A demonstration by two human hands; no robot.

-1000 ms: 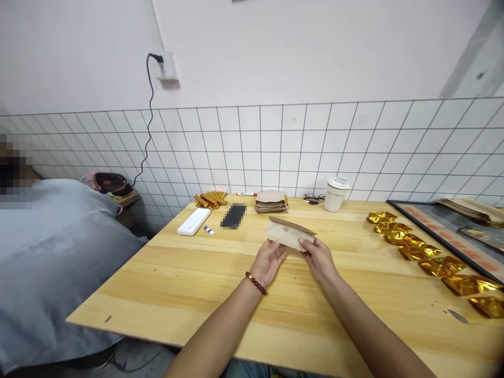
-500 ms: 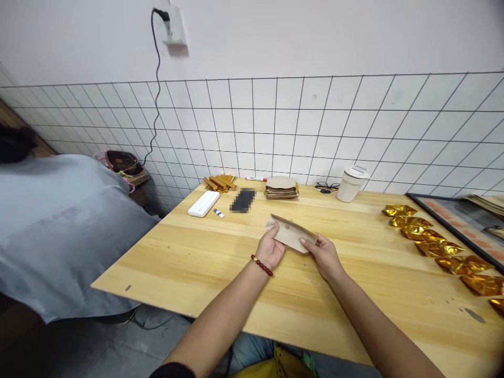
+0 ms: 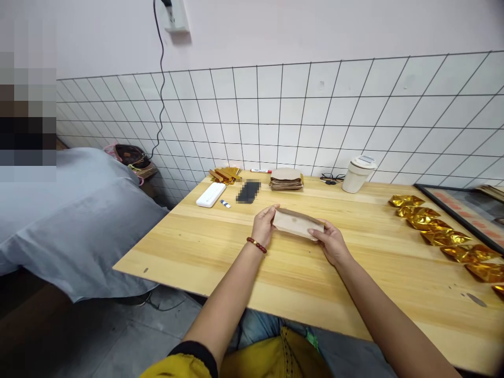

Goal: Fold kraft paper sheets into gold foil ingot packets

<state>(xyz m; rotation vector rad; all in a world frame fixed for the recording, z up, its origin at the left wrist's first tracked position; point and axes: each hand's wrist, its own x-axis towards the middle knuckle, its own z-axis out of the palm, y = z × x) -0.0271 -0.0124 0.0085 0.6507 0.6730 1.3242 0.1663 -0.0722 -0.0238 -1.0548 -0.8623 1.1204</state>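
Observation:
Both my hands hold a small brown paper pouch (image 3: 296, 222) just above the wooden table (image 3: 299, 273). My left hand (image 3: 263, 224), with a red bead bracelet on the wrist, grips the pouch's left end. Closed on the right end is my right hand (image 3: 333, 242), thumb on top. The pouch lies roughly level with its open edge facing away from me.
A stack of brown pouches (image 3: 286, 179), a white cup (image 3: 357, 174), glasses (image 3: 329, 178), a dark phone (image 3: 248, 191), a white power bank (image 3: 211, 195) and gold strips (image 3: 224, 174) sit near the tiled wall. Several gold foil packets (image 3: 441, 232) run along the right. A person in grey (image 3: 59, 215) is at the left.
The camera has tilted down and left. My left hand shifted from under the pouch to gripping its left end, and the pouch turned more level.

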